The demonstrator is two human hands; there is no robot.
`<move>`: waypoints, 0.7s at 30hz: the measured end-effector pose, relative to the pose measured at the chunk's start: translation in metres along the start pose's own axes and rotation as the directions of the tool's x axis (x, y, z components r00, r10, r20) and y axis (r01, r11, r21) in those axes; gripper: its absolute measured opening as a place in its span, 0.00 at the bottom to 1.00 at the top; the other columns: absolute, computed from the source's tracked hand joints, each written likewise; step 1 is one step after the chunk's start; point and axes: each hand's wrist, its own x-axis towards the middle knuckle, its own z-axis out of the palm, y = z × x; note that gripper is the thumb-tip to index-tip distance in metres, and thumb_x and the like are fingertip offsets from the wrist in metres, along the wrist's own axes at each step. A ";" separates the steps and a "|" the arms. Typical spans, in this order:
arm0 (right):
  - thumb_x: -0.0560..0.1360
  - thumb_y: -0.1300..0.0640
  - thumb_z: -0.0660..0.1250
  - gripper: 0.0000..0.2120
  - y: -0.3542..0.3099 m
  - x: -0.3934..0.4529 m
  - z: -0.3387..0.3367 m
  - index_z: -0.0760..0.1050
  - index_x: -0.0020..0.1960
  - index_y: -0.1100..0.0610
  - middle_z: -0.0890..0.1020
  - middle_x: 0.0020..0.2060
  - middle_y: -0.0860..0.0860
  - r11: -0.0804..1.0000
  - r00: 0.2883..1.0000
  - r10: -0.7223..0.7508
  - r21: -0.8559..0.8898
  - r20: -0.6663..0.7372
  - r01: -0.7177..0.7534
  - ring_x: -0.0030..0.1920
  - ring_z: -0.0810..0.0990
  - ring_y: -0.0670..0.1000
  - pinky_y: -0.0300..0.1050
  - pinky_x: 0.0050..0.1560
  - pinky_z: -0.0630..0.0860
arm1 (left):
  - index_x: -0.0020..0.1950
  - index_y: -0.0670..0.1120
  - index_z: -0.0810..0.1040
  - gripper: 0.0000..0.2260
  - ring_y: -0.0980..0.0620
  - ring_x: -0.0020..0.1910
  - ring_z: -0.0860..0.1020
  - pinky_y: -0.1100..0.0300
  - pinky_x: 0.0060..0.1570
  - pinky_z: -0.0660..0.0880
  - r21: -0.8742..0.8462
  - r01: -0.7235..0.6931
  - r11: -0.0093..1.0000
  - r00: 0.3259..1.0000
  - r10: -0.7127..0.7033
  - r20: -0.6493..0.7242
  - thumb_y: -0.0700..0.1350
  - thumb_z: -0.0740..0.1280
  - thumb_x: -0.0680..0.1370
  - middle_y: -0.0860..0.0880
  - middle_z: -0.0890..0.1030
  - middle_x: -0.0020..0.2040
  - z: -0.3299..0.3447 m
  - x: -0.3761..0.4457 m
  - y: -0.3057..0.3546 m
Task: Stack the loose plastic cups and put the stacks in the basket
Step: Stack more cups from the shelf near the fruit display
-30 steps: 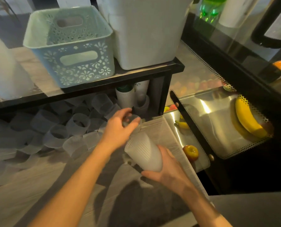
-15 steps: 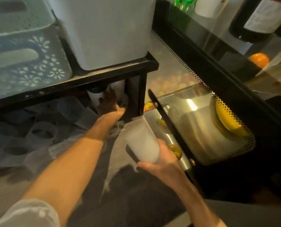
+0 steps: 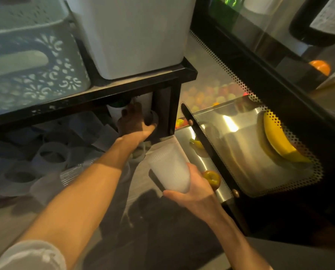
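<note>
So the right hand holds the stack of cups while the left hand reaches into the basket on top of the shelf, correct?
Not quite. The right hand does hold the stack of cups, but the head view shows the left hand reaching under the black shelf, toward the loose cups there, not into the basket on top.

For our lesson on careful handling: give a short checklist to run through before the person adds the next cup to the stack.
1. Right hand grips the cup stack firmly: ok.
2. Stack's open mouth faces the left hand: ok.
3. Left hand has hold of a loose cup under the black shelf: cannot tell, shadowed.
4. More loose cups remain within reach: ok.
5. Basket unobstructed on the shelf: cannot tell, top cropped.
</note>
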 end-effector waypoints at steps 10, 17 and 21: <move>0.62 0.37 0.78 0.40 -0.012 -0.007 0.005 0.55 0.63 0.36 0.65 0.51 0.34 1.000 0.999 0.029 -0.008 -0.012 -0.029 0.52 0.73 0.44 0.42 0.50 0.81 | 0.37 0.44 0.76 0.22 0.52 0.39 0.75 0.59 0.42 0.67 -0.498 0.216 0.840 0.976 -0.179 0.121 0.61 0.62 0.80 0.50 0.76 0.36 -0.071 -0.077 -0.011; 0.64 0.41 0.79 0.41 -0.036 -0.017 0.009 0.60 0.69 0.42 0.68 0.57 0.40 0.999 1.000 0.006 -0.038 0.025 -0.005 0.57 0.71 0.44 0.37 0.50 0.76 | 0.66 0.56 0.75 0.20 0.60 0.54 0.75 0.59 0.55 0.73 -0.704 -0.004 0.710 1.000 0.017 0.012 0.61 0.63 0.76 0.55 0.77 0.55 -0.091 -0.124 -0.051; 0.64 0.38 0.77 0.41 -0.048 -0.021 0.018 0.59 0.70 0.41 0.68 0.59 0.39 0.992 0.995 -0.078 -0.096 0.062 0.084 0.58 0.71 0.42 0.40 0.51 0.74 | 0.73 0.58 0.68 0.29 0.59 0.57 0.73 0.59 0.56 0.70 -0.643 -0.070 0.763 0.981 0.170 0.094 0.63 0.62 0.72 0.58 0.73 0.56 -0.094 -0.141 -0.069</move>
